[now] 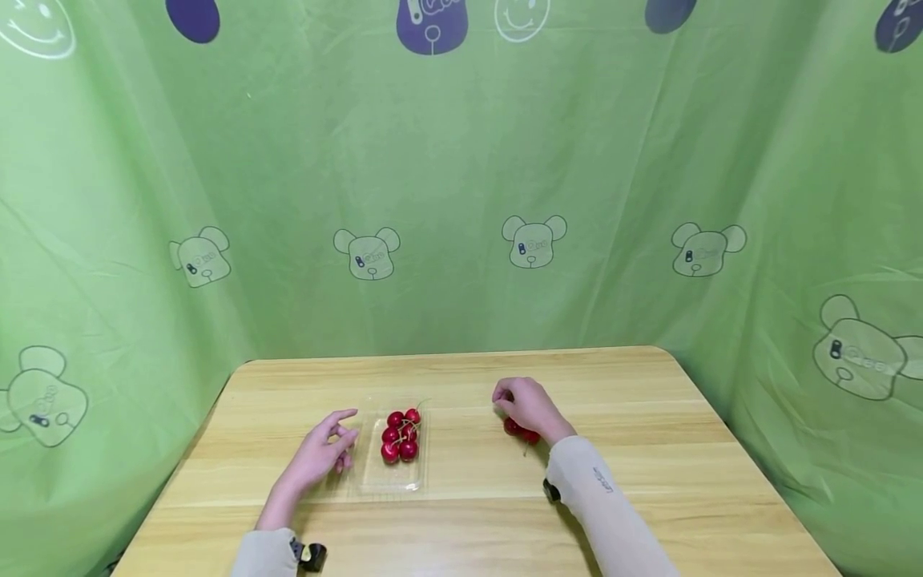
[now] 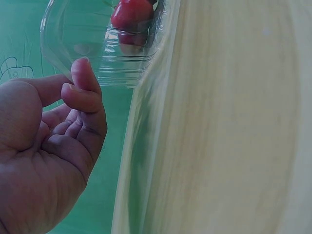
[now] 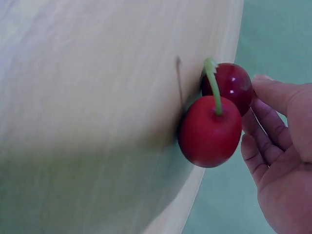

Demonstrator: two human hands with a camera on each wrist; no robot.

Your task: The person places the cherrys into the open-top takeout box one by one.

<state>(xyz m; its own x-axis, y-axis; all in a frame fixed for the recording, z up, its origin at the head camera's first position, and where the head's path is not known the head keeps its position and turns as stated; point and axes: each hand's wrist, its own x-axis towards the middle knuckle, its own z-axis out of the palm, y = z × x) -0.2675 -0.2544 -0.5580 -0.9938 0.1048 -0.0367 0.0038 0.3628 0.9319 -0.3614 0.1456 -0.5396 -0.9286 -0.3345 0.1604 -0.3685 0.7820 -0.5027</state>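
Note:
A clear plastic box (image 1: 389,483) lies on the table with several red cherries (image 1: 408,450) inside, some with green stems. Just left of it is my left hand (image 1: 320,455), its fingers loosely bent and nothing held. In the left wrist view its fingertips overlap the box's rim (image 2: 105,73); contact cannot be told. Right of the box, my right hand (image 1: 530,407) is bent down over two loose cherries (image 3: 210,134). The thumb (image 3: 278,92) appears beside the darker cherry (image 3: 234,85), and the cherries hide part of the fingers. Whether they pinch anything is unclear.
Everything stands on a light wooden table (image 1: 461,533). A green curtain (image 1: 447,160) with bear prints surrounds its back and sides. Both wrists carry small black cameras, one of them a wrist camera (image 1: 313,557) at the left sleeve.

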